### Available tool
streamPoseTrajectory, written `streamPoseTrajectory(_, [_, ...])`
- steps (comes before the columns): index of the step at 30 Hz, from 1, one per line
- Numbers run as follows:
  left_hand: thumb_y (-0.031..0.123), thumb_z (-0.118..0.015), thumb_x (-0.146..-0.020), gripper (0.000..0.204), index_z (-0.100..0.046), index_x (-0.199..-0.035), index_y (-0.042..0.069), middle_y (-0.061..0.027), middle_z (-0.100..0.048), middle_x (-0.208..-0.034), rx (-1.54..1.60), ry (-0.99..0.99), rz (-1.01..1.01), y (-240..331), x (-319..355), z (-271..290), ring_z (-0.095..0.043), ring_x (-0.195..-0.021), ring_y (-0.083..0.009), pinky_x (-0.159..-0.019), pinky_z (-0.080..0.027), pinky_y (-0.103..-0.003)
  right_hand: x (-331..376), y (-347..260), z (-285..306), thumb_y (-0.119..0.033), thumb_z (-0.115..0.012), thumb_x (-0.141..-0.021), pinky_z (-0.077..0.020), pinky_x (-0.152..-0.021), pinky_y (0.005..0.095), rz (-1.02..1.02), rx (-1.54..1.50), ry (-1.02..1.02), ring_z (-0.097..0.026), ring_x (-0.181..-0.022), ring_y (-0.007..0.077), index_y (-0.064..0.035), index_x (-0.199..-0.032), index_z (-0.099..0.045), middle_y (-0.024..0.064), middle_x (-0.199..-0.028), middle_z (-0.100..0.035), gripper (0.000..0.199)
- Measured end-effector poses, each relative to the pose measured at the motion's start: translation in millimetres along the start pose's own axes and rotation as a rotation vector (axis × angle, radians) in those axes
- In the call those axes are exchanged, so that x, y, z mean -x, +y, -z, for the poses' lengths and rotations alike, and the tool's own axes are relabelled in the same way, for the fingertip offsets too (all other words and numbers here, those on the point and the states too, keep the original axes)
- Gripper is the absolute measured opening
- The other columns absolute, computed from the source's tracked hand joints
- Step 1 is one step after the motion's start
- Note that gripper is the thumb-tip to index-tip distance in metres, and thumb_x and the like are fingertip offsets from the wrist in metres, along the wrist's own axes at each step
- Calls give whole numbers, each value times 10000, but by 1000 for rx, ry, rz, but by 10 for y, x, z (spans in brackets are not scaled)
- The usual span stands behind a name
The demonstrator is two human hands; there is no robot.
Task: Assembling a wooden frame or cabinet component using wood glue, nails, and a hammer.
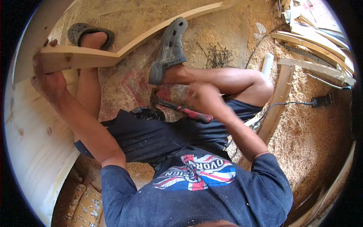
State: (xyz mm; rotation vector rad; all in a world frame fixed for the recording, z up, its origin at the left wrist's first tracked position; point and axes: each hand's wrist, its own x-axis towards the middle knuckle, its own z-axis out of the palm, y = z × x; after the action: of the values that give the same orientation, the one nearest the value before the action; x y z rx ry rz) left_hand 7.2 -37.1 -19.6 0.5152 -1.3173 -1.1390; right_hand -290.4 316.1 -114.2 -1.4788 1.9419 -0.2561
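Observation:
A pale, angled wooden strip (81, 56) runs from the left side toward the top of the view, bending near its middle. My left hand (51, 77) grips its near-left end, with fingertips showing over the top edge. That end lies against a large plywood panel (34, 140). My right hand (202, 94) hovers over my bent leg, blurred, its fingers hard to make out. Beside it a claw hammer (183, 110) with a red and black handle rests by my dark shorts, its head toward the left. I cannot see anything held in the right hand.
Several loose nails (219, 56) lie piled on the sawdust-strewn floor beyond my right leg. A wooden frame piece (280, 98), a white tube (267, 64) and a cable with a black connector (321, 101) lie to the right. Curved wood strips (314, 45) are heaped at far right.

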Motion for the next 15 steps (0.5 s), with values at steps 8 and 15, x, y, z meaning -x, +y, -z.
streamPoseTrajectory(8, [337, -704, -966, 584, -559, -1318, -105, -275, -630, -1257, 51, -28, 26, -49, 57, 20, -639, -1129, -425, -1066, -459, -556, -1148, 1786, 1193, -316, -754, -828, -565, -781, 451, -320, 329, 200, -724, -879, 350, -119, -952, -788, 148, -925, -756, 236])
streamPoseTrajectory(15, [299, -685, -979, 544, -560, -1320, -106, -276, -618, -1291, 43, 4, 9, -75, -44, 14, -629, -1147, -424, -1087, -447, -544, -1485, 2150, 1028, -313, -753, -796, -552, -756, 444, -309, 334, 77, -725, -848, 335, -72, -912, -775, 184, -883, -740, 268])
